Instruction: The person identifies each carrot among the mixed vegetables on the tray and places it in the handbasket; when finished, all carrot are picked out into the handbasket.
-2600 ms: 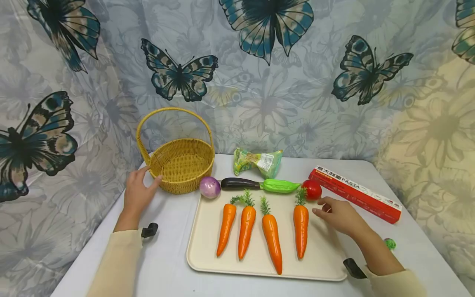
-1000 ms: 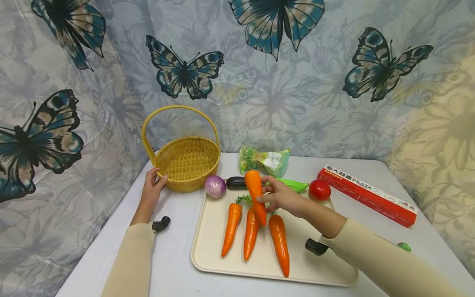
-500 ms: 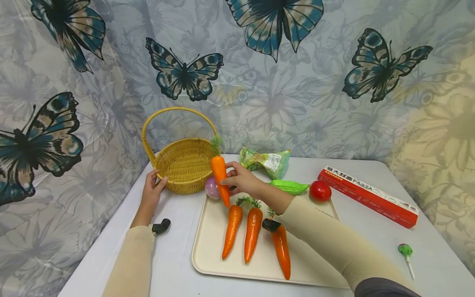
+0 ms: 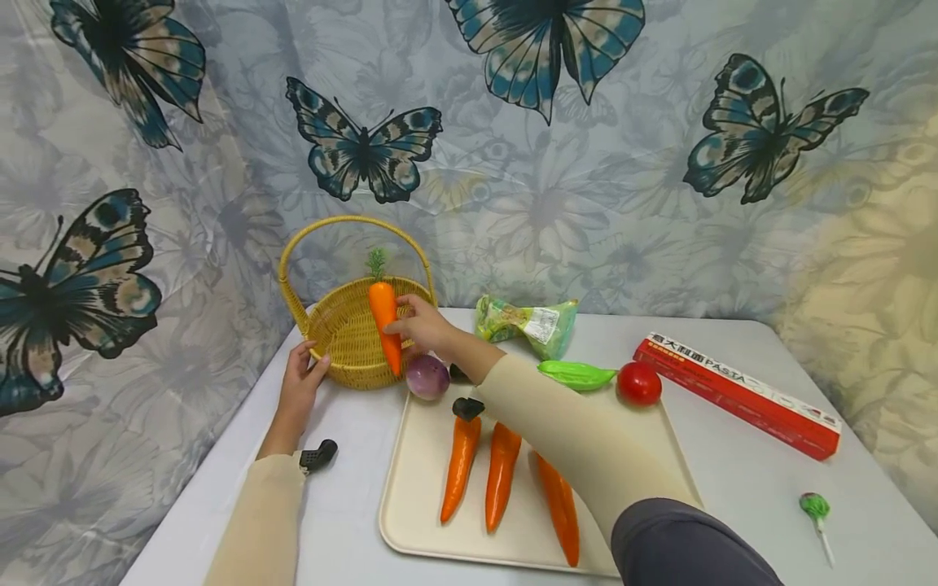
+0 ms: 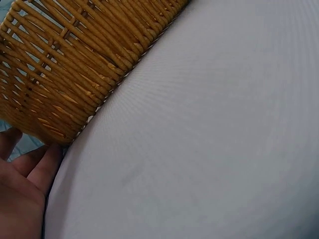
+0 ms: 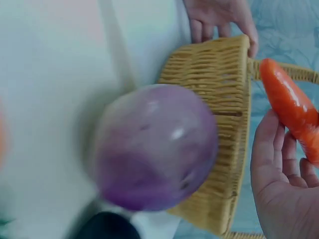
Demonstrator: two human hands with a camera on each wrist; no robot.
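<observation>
Carrot — in the right hand; basket — touching the left hand.

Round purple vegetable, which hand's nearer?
Right. In the head view, the right hand is just above the vegetable, holding a carrot; the left hand is farther left, at the basket.
</observation>
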